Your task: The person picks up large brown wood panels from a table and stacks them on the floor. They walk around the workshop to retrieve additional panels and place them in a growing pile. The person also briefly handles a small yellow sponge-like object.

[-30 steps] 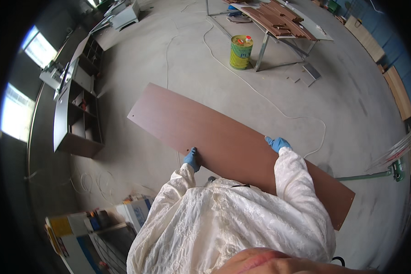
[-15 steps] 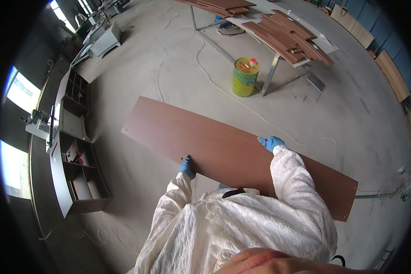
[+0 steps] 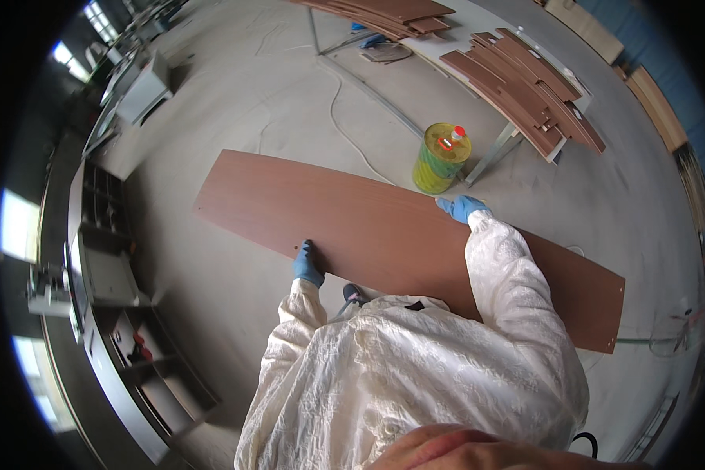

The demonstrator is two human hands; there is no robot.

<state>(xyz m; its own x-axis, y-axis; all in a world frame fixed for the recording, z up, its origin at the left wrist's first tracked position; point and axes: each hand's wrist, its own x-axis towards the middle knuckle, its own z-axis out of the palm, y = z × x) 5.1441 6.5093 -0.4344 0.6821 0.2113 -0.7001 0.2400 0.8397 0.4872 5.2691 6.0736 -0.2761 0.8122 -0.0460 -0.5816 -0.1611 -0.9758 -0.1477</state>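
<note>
A long reddish-brown board (image 3: 368, 227) lies flat across the front of my body, with small holes near its ends and near edge. My left hand (image 3: 308, 265), in a blue glove, grips its near edge beside one of the holes. At the far edge, right of the middle, my right hand (image 3: 462, 208), gloved in blue too, is closed over the board. The fingers beneath the board are hidden on both sides. A dark shoe (image 3: 354, 294) shows below the near edge.
Just beyond the far edge stands a yellow-green metal can (image 3: 440, 164) with a red cap. Behind it, a metal-legged table carries stacked brown boards (image 3: 517, 86). At left is a long open-shelved cabinet (image 3: 145, 345). A pale cable (image 3: 337, 117) runs over the floor.
I have moved forward with the board, so the can and the table are closer. The view has turned somewhat, and a shoe has come into sight. Both hands keep their grip.
</note>
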